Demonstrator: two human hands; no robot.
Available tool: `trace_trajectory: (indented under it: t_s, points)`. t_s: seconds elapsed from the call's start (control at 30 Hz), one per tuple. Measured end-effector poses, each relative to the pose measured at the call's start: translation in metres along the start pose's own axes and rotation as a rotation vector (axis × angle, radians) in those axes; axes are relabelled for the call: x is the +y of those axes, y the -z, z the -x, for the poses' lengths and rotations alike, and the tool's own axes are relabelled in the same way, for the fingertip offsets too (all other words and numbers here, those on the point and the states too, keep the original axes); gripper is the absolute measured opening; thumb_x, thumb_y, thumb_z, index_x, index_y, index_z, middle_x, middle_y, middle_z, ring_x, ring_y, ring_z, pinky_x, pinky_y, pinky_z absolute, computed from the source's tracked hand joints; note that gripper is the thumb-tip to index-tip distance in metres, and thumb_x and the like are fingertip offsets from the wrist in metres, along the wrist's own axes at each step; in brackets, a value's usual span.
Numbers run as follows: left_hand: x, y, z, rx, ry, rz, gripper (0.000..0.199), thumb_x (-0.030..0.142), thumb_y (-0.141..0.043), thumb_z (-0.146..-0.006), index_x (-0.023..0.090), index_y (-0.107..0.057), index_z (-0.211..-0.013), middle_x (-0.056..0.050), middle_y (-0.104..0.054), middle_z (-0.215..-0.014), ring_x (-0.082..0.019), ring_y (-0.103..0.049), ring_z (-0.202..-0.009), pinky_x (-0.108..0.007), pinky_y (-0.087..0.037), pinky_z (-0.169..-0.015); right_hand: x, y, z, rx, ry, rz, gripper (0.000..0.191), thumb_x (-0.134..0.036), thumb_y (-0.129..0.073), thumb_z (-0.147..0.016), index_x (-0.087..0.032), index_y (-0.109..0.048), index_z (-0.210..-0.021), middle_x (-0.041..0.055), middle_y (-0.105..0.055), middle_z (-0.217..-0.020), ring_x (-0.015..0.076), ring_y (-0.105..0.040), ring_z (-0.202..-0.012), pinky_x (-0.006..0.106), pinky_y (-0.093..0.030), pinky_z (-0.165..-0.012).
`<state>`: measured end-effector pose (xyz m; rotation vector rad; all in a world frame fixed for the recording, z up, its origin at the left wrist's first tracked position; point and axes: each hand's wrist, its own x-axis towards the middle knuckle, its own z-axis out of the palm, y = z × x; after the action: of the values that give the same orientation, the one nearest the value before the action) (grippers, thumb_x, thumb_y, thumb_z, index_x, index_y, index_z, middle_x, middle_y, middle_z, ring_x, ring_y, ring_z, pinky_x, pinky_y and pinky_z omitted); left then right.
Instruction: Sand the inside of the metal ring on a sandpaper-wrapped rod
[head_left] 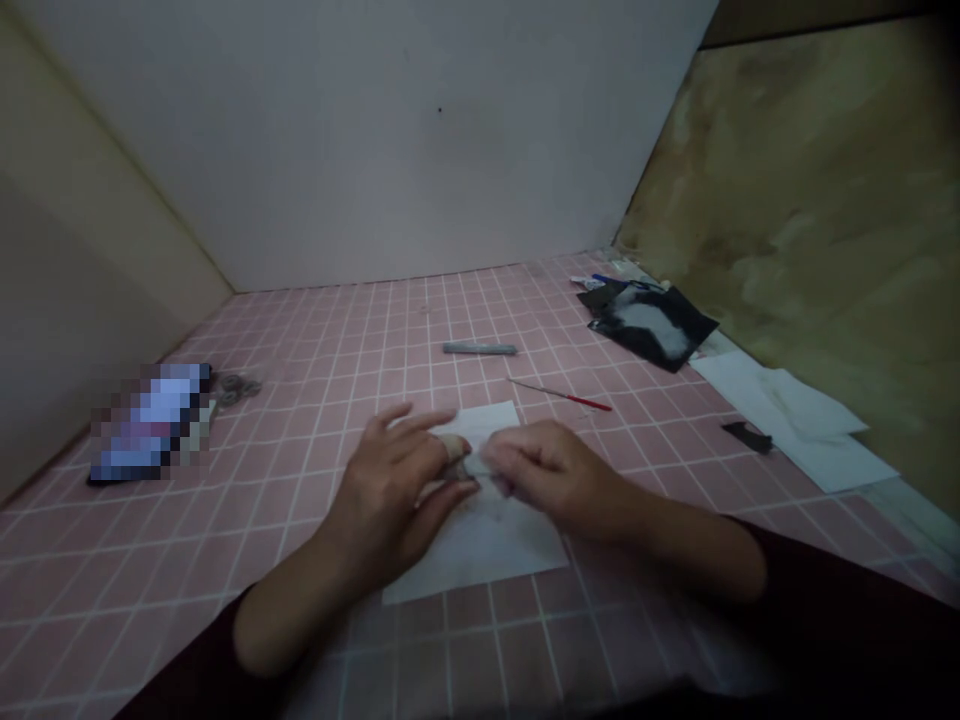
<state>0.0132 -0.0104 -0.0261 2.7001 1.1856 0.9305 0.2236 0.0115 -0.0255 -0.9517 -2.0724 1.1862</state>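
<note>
My left hand (pixel 401 485) is above a white paper sheet (pixel 480 555), its thumb and index finger pinched round a small greyish piece (pixel 457 467) that is too blurred to name. The other fingers of that hand are raised and spread. Facing it from the right, my right hand (pixel 551 470) is closed, with its fingertips close to the same small piece. Motion blurs these fingertips, and whatever they hold is hidden. Faint dark specks show on the paper beneath both hands.
Beyond the paper lie a grey bar (pixel 480 348) and a thin red-handled tool (pixel 585 401). Black sheets (pixel 652 325), white papers (pixel 795 420) and a dark scrap (pixel 747 437) are at the right. A phone (pixel 154 420) and small rings (pixel 238 388) rest on the left.
</note>
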Motion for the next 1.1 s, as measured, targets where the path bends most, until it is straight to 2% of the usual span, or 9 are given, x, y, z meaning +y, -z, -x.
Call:
trace_trajectory:
  t_s: [0.07, 0.2, 0.3, 0.4, 0.5, 0.63, 0.83, 0.97, 1.1]
  points:
    - [0.0, 0.004, -0.001, -0.131, 0.032, 0.186, 0.011, 0.024, -0.061, -0.086, 0.018, -0.059, -0.096, -0.005, -0.07, -0.095, -0.025, -0.059, -0.11, -0.045, -0.034, -0.102, 0.0, -0.002, 0.003, -0.013, 0.154, 0.182, 0.034, -0.026, -0.038, -0.094, -0.016, -0.046, -0.063, -0.0025, -0.044, -0.058, 0.009, -0.042, -0.055, 0.024, -0.032, -0.056]
    - [-0.005, 0.017, -0.006, -0.485, 0.22, 0.633, 0.017, 0.03, -0.051, -0.092, 0.018, -0.063, -0.094, -0.004, -0.066, -0.094, -0.019, -0.061, -0.091, -0.031, -0.046, -0.081, -0.003, 0.001, 0.005, -0.039, 0.497, 0.506, 0.024, -0.021, -0.041, -0.093, -0.016, -0.053, -0.072, 0.0002, -0.051, -0.062, 0.0125, -0.044, -0.059, 0.027, -0.032, -0.059]
    - [-0.006, 0.022, -0.007, -0.574, 0.324, 0.87, 0.02, 0.03, -0.049, -0.093, 0.016, -0.064, -0.092, -0.003, -0.064, -0.088, -0.016, -0.06, -0.084, -0.028, -0.046, -0.079, -0.005, 0.001, 0.005, 0.023, 0.601, 0.612, 0.022, -0.017, -0.043, -0.091, -0.016, -0.054, -0.072, 0.0009, -0.051, -0.061, 0.0139, -0.043, -0.057, 0.028, -0.031, -0.058]
    - [-0.004, 0.021, -0.006, -0.617, 0.354, 0.932, 0.02, 0.03, -0.05, -0.093, 0.015, -0.063, -0.089, -0.002, -0.063, -0.083, -0.015, -0.059, -0.079, -0.026, -0.046, -0.074, -0.005, -0.003, 0.006, 0.068, 0.662, 0.609, 0.018, -0.013, -0.044, -0.087, -0.017, -0.054, -0.073, 0.0006, -0.05, -0.06, 0.0141, -0.041, -0.056, 0.028, -0.031, -0.057]
    - [-0.004, 0.021, -0.004, -0.568, 0.315, 0.768, 0.019, 0.032, -0.052, -0.092, 0.016, -0.062, -0.091, -0.002, -0.062, -0.083, -0.015, -0.057, -0.079, -0.026, -0.045, -0.074, -0.004, 0.0, 0.006, 0.019, 0.623, 0.621, 0.018, -0.015, -0.045, -0.088, -0.017, -0.054, -0.073, 0.0005, -0.05, -0.06, 0.0139, -0.042, -0.057, 0.027, -0.031, -0.057]
    - [-0.001, 0.022, -0.005, -0.452, 0.25, 0.571, 0.016, 0.032, -0.055, -0.09, 0.018, -0.061, -0.094, -0.002, -0.062, -0.087, -0.016, -0.058, -0.084, -0.027, -0.045, -0.075, -0.003, 0.004, 0.005, -0.078, 0.446, 0.499, 0.026, -0.021, -0.04, -0.094, -0.016, -0.052, -0.072, 0.0004, -0.051, -0.064, 0.0123, -0.046, -0.061, 0.026, -0.034, -0.06]
    - [0.005, 0.018, -0.005, -0.39, 0.133, 0.319, 0.007, 0.026, -0.055, -0.089, 0.02, -0.058, -0.088, -0.003, -0.067, -0.091, -0.021, -0.062, -0.095, -0.035, -0.046, -0.084, 0.0, 0.0, 0.006, -0.104, 0.301, 0.402, 0.029, -0.025, -0.04, -0.094, -0.015, -0.051, -0.069, -0.0002, -0.05, -0.063, 0.0106, -0.045, -0.058, 0.025, -0.032, -0.059]
    - [0.004, 0.013, -0.001, -0.199, 0.097, 0.154, 0.013, 0.025, -0.061, -0.085, 0.021, -0.055, -0.097, -0.004, -0.069, -0.095, -0.025, -0.057, -0.114, -0.043, -0.041, -0.096, -0.007, 0.004, 0.004, -0.085, 0.139, 0.215, 0.035, -0.027, -0.039, -0.095, -0.016, -0.045, -0.062, -0.0031, -0.043, -0.056, 0.0082, -0.043, -0.053, 0.023, -0.031, -0.056]
    - [0.01, 0.006, 0.002, -0.14, -0.001, 0.032, 0.01, 0.019, -0.061, -0.085, 0.019, -0.052, -0.082, -0.003, -0.069, -0.086, -0.024, -0.058, -0.115, -0.047, -0.032, -0.104, -0.008, -0.001, 0.001, -0.108, -0.015, -0.002, 0.038, -0.027, -0.038, -0.094, -0.015, -0.045, -0.058, -0.0033, -0.044, -0.054, 0.0078, -0.043, -0.053, 0.022, -0.032, -0.055]
